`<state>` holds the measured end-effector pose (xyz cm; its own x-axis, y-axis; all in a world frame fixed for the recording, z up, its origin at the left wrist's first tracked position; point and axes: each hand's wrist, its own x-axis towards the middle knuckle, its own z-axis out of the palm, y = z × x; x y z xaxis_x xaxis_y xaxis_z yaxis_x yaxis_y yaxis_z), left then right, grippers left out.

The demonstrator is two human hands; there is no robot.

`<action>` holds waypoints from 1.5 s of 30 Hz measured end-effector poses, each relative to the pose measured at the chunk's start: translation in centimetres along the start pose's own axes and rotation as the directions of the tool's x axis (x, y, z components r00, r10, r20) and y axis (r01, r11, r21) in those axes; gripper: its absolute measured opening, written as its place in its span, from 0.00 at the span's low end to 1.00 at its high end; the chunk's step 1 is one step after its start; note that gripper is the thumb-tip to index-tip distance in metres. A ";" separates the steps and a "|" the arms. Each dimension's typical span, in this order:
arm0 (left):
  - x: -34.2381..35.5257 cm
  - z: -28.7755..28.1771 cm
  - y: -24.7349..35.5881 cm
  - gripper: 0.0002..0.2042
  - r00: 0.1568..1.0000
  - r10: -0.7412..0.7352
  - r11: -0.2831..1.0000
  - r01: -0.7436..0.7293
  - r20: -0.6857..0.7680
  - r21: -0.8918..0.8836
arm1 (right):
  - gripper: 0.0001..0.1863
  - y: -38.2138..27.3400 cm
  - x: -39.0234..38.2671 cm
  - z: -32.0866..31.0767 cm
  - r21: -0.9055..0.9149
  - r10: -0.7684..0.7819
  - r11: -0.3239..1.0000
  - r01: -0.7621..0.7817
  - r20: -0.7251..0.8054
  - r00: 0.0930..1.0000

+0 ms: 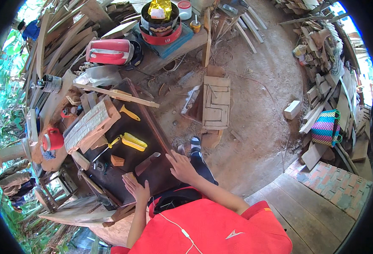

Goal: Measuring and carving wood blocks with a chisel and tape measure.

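Observation:
On the left side of a dark tabletop (159,184), my left hand (136,189) lies with its fingers stretched out. A small wooden block (130,175) shows at its fingertips; whether they touch is unclear. Over the table's right edge, my right hand (181,167) has its fingers extended and nothing in them. Between the hands lies a flat, brownish blade-like piece (147,164) with a pale tip. Farther up the table are a yellow brush (134,142), a screwdriver (108,148) with a yellow handle, a yellow-handled scraper (129,113) and a small orange-brown wood block (117,160).
Thick timber (92,125) sits along the table's left side, with a long strip (116,95) across its far end. Beyond stand a red kettle (110,52) and a bench. A grooved wooden board (216,103) rises ahead. Scrap wood and a woven basket (325,128) lie right.

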<state>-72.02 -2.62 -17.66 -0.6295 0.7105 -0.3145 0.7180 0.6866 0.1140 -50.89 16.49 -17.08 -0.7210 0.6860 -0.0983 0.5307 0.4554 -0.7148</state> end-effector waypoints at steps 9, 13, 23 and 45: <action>0.9 0.1 -0.7 0.76 0.938 -0.085 0.972 0.152 0.336 -0.177 | 0.47 -0.9 -0.8 0.6 -0.155 -0.162 0.967 0.200 0.228 0.960; 1.5 0.1 -1.0 0.79 0.875 -0.113 0.971 0.198 0.471 -0.134 | 0.49 -1.3 -0.6 1.2 -0.150 -0.204 0.954 0.258 0.304 0.930; 2.3 -0.5 0.0 0.79 0.801 -0.127 0.976 0.205 0.585 -0.068 | 0.59 -1.8 -0.4 4.2 -0.192 -0.182 0.933 0.306 0.481 0.858; -2.5 -1.0 -3.7 0.54 0.997 -0.066 0.930 0.050 -0.031 -0.364 | 0.80 -5.1 1.6 9.5 -0.550 0.424 0.833 0.064 0.708 0.565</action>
<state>-73.43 -6.82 -16.36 -0.6845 0.6680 -0.2920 0.5283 0.7305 0.4328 -58.95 9.93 -20.17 -0.4976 0.1784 -0.8489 0.6405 0.7355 -0.2209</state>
